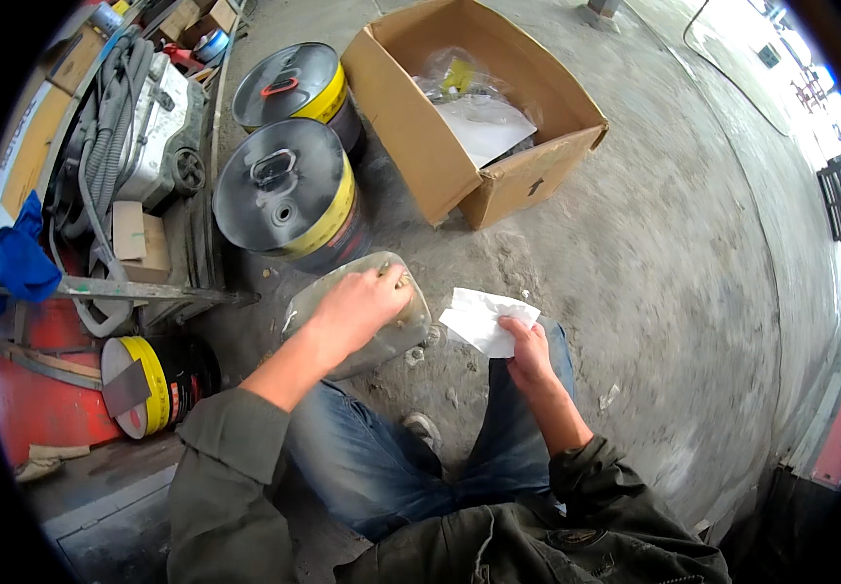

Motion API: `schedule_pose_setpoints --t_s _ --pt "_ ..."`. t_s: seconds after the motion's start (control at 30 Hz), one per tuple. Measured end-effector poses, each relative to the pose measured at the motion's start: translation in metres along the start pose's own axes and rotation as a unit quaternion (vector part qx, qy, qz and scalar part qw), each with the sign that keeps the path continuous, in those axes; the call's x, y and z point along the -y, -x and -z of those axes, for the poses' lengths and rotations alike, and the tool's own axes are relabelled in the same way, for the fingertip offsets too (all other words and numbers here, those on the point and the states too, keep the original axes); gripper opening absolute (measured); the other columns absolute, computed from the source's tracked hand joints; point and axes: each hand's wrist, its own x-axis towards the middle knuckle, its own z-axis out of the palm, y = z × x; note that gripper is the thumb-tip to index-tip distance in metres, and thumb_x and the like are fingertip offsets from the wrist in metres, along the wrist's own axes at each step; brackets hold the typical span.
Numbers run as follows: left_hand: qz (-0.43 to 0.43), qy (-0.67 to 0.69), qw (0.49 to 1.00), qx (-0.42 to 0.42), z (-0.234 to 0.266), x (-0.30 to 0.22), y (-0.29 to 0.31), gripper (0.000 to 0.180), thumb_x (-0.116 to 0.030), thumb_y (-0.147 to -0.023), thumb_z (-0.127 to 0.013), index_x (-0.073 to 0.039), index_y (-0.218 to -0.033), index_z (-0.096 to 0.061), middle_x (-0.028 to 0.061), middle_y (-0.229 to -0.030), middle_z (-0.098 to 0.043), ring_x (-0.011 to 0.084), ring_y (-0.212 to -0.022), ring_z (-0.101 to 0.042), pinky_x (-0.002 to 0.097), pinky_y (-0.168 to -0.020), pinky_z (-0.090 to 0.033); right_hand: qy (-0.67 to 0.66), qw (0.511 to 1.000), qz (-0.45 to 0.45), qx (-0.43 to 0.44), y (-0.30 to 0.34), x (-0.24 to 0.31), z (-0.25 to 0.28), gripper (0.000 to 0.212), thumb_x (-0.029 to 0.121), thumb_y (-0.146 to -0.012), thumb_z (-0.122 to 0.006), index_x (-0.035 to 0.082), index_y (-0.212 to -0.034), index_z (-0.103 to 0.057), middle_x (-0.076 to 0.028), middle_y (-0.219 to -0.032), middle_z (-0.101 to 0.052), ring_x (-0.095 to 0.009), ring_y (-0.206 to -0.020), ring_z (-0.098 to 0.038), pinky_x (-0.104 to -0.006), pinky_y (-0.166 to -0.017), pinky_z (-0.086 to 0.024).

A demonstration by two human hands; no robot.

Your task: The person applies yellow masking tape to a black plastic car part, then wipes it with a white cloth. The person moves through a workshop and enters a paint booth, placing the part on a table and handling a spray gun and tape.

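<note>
My left hand [360, 304] is over a cloudy translucent plastic tub [396, 339] on the floor between my knees and the drums. Its fingers are curled closed near the tub's right side; what they hold, if anything, is hidden. In my right hand [530, 352], thumb on top, is a creased white piece [479, 321] that looks like folded paper or a thin flat bag. That piece sits above my right knee, to the right of the tub and apart from it.
Two dark drums with yellow bands [284, 185] stand beyond the tub. A large open cardboard box [411, 117] holds clear plastic and white sheets. At left, a metal shelf [99, 288] carries hoses [99, 146]; another drum [153, 384] lies on its side below.
</note>
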Motion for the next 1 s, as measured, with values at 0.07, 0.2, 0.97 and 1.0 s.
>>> schedule_pose_setpoints --t_s 0.07,0.2,0.97,1.0 --pt "0.076 0.045 0.996 0.030 0.003 0.004 -0.005 0.028 -0.013 -0.071 -0.068 -0.001 -0.095 -0.061 0.0172 -0.095 -0.061 0.0336 -0.086 -0.064 0.0407 -0.072 -0.054 0.000 1.000 0.002 0.000 0.002 -0.001 0.001 0.017 0.008 -0.085 -0.057 0.000 -0.099 -0.063 -0.005 -0.091 -0.066 -0.015 -0.080 -0.063 -0.0284 -0.071 -0.049" --pt "0.218 0.105 0.970 0.036 0.012 0.001 -0.015 0.031 -0.025 -0.066 -0.067 0.003 -0.079 -0.067 0.0241 -0.079 -0.065 0.0384 -0.078 -0.065 0.0436 -0.072 -0.054 -0.008 1.000 0.010 -0.012 0.011 0.000 0.002 0.017 0.008 -0.084 -0.058 0.000 -0.099 -0.062 -0.005 -0.090 -0.065 -0.015 -0.080 -0.063 -0.0290 -0.070 -0.049" --pt "0.251 0.068 0.965 0.032 0.011 -0.011 -0.011 0.032 -0.027 -0.069 -0.066 0.001 -0.084 -0.063 0.0206 -0.078 -0.066 0.0355 -0.074 -0.066 0.0426 -0.067 -0.053 0.034 0.999 0.018 -0.005 0.026 -0.006 0.017 0.015 0.009 -0.083 -0.059 0.001 -0.095 -0.063 -0.004 -0.086 -0.065 -0.013 -0.076 -0.060 -0.0274 -0.069 -0.047" --pt "0.257 0.069 0.963 0.041 0.014 -0.013 -0.012 0.034 -0.029 -0.070 -0.066 0.001 -0.085 -0.063 0.0205 -0.078 -0.067 0.0350 -0.073 -0.066 0.0421 -0.066 -0.053 0.030 0.999 0.019 -0.004 0.028 -0.005 0.018 0.014 0.009 -0.083 -0.059 0.001 -0.095 -0.063 -0.004 -0.086 -0.065 -0.013 -0.077 -0.060 -0.0272 -0.069 -0.047"
